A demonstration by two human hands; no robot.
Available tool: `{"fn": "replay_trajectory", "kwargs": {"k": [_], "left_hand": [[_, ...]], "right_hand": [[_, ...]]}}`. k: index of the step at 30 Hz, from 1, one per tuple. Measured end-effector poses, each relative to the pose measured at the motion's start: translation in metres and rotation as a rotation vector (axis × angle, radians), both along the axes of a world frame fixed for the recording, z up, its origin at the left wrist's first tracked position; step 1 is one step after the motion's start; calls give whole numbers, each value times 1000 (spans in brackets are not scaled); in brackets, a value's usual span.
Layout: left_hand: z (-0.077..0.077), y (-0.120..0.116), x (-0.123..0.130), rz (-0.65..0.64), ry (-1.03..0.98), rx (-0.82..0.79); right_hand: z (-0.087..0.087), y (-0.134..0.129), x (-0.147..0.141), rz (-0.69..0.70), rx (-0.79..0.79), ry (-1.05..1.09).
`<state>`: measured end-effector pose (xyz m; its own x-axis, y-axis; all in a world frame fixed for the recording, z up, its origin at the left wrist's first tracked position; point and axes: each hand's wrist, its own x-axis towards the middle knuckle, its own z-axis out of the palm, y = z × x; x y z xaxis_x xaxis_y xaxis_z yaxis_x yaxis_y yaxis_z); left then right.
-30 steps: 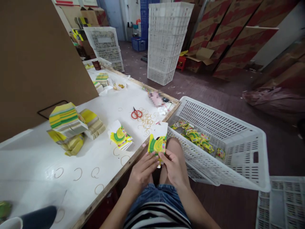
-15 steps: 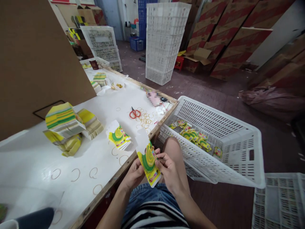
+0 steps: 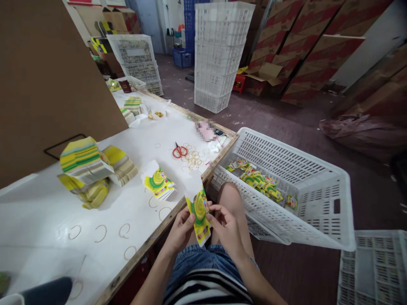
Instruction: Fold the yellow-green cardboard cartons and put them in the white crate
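Observation:
Above my lap, just off the table edge, I hold a flat yellow-green printed carton (image 3: 199,212) with a white flap at its top. My left hand (image 3: 181,226) grips its left edge, thumb on the printed face. On the opposite side my right hand (image 3: 224,222) pinches the right edge; some of its fingertips are hidden behind the carton. A small stack of matching flat cartons (image 3: 159,183) lies on the white table (image 3: 127,258) beyond my left hand. Farther left sit bundled stacks of folded cartons (image 3: 84,159).
Red-handled scissors (image 3: 180,151) lie by scattered rubber bands (image 3: 194,157). To my right stands a white plastic crate (image 3: 313,190) holding several small yellow-green packs (image 3: 260,182). A tall stack of white crates (image 3: 219,59) and cardboard boxes (image 3: 282,38) stand behind.
The carton has turned a little more upright, its top shifting right. My left hand has moved slightly up and right, its thumb now lying on the carton's face.

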<state>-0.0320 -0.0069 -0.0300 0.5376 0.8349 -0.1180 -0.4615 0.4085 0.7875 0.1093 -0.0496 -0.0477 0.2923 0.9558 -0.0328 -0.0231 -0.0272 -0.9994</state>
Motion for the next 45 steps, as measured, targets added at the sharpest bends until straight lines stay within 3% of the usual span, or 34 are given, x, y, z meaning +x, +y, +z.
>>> {"fn": "replay_trajectory", "kwargs": {"k": [3,7,9,16,20,23,25,30,33,38,42,45], "left_hand": [[8,-4,2,-53,8,-40],[16,-8,5,-119,29,-106],[16,-10,4,-128,27,-139],[7,-12,-1,-170,133,-123],[2,-11,5,-30,189,-154],[-3,-9,10,115,268,-126],[-6,-9,11,136,360,-55],[-7,-12,9,194,605,220],[1,-13,5,139,542,248],[12,-10,-6,-48,394,262],[12,-10,-11,-150,371,215],[9,-12,-10,-161,365,189]], "right_hand": [[9,0,5,-153,150,-268],[25,3,9,77,299,-427],[28,5,10,120,286,-407],[24,6,12,45,149,-66],[17,3,4,-161,134,-15],[5,-1,0,-66,30,-11],[-1,-3,0,7,-18,-48],[-2,-1,7,-36,-16,-15],[4,1,13,-31,26,88],[10,0,24,100,69,14],[13,-1,31,217,51,-49],[15,0,32,216,80,-101]]}}
